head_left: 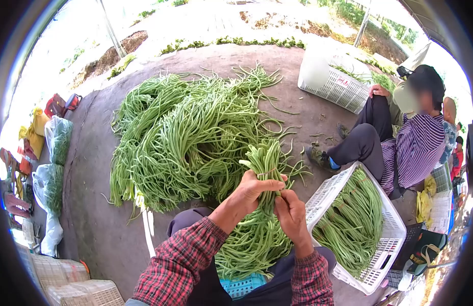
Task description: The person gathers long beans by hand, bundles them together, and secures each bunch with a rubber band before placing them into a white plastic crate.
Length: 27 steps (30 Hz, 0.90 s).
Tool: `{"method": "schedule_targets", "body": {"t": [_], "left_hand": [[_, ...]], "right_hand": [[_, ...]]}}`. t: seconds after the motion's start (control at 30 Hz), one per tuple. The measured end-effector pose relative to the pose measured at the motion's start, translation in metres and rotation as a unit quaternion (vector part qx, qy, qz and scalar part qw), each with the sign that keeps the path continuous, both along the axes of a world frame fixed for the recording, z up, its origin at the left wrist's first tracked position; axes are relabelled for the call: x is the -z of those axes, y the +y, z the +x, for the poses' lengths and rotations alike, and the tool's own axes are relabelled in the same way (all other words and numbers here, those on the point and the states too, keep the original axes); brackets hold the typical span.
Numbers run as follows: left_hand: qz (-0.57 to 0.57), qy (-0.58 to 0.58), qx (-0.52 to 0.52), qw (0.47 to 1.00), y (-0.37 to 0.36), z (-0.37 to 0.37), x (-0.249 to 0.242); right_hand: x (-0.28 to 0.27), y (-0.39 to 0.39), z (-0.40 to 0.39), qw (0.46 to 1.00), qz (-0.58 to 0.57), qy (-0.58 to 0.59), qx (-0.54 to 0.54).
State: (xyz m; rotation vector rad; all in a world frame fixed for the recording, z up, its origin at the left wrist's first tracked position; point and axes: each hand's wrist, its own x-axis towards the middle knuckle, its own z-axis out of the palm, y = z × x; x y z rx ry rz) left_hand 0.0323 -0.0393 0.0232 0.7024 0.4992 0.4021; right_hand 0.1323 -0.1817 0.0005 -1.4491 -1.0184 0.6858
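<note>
A bundle of long green beans [266,158] stands upright between my hands, with a thin band around its upper part. My left hand [250,191] is wrapped round the bundle from the left, just below the band. On the right, my right hand [292,214] has its thumb and fingers pressed together at the bundle's side; what it pinches is too small to make out. Below my hands, more beans [254,247] lie over a blue basket [242,285] between my legs. A large heap of loose beans [190,137] spreads on the ground in front of me.
At right, a white crate [393,250] holds bean bundles. Another white crate [331,89] stands farther back, beside a seated person [417,137] in striped clothing. Filled plastic bags [48,188] line the left side, above crates [83,288] at lower left.
</note>
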Motion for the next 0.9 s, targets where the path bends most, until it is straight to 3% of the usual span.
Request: {"method": "schedule_targets", "body": {"t": [0.23,0.37,0.4,0.43,0.5,0.63,0.77,0.83,0.9], "left_hand": [[0.004,0.045,-0.030,0.998,-0.002,0.000,0.000],[-0.031,0.061,-0.013,0.998,-0.004,0.001,0.000],[0.125,0.040,-0.051,0.990,-0.011,0.001,0.024],[-0.017,0.011,-0.045,0.999,-0.008,0.006,0.009],[0.004,0.007,-0.034,0.999,-0.007,0.008,0.022],[0.023,0.047,-0.021,0.998,-0.008,0.001,0.007],[0.044,0.010,0.008,0.999,-0.007,0.001,0.001],[0.045,-0.015,0.037,0.998,-0.008,-0.001,-0.001],[0.060,-0.020,0.064,0.996,-0.003,0.001,0.010]], "right_hand": [[-0.003,-0.004,-0.013,0.996,-0.080,-0.009,0.035],[0.000,-0.009,-0.022,0.981,-0.097,-0.143,0.090],[0.002,-0.012,-0.025,0.989,-0.056,-0.100,0.090],[0.004,-0.014,-0.030,0.988,-0.060,-0.100,0.099],[-0.004,-0.020,-0.022,0.986,-0.044,-0.101,0.126],[-0.002,-0.024,-0.030,0.995,-0.076,-0.020,0.069],[0.002,-0.026,-0.017,0.995,-0.055,-0.071,0.042],[0.002,-0.028,-0.013,0.998,-0.057,0.028,0.016],[0.008,-0.027,-0.006,0.997,-0.067,0.043,-0.004]]}}
